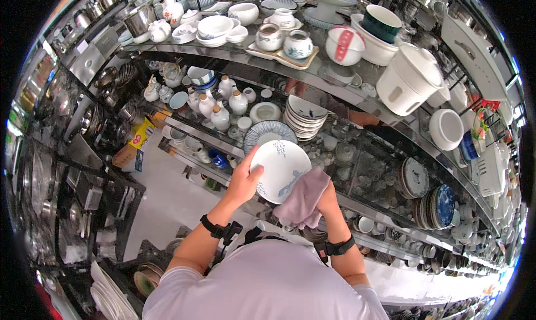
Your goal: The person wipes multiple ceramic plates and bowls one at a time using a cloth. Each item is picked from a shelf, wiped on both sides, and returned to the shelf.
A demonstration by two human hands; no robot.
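My left hand (246, 178) grips a white ceramic plate (278, 163) with blue patterns by its left edge, the thumb lying over the rim. A mauve cloth (305, 200) is bunched in my right hand (328, 200) and rests against the plate's lower right edge. Just beyond the plate, a blue-grey striped plate (268, 131) lies on the glass shelf, partly covered from view. A stack of bowls (305, 117) stands to its right.
White bottles with brown stoppers (220, 117) stand on the same shelf, left of the striped plate. An upper glass shelf holds teapots, bowls and a white lidded pot (410, 81). Stacked plates (435, 207) stand at right. A cardboard box (125, 154) sits at left near the pale floor (159, 202).
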